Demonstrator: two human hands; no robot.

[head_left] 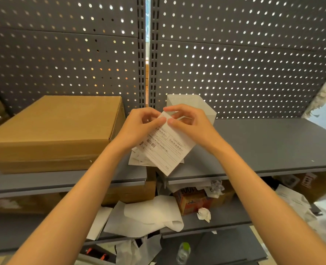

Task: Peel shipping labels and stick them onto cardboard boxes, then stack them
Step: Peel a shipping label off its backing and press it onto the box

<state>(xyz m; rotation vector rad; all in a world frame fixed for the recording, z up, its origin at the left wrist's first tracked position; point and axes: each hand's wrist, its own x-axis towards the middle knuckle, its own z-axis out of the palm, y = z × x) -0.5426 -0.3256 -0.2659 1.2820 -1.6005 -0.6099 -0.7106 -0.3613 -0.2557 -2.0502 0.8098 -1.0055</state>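
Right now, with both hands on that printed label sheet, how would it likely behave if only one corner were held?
The label sheet would probably droop: it looks thin, and the left hand and right hand both pinch its top edge. It seems very light, so a draught might flutter it. Its glossy backing could slip, judging by the curled backing paper lying on the shelf below.

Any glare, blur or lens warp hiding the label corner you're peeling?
Head view: wide-angle warp bends the grey metal shelf edges; backlight sparkles through the perforated grey back panel; the white printed shipping label is evenly lit, its print soft; the bottom-right corner is blurred.
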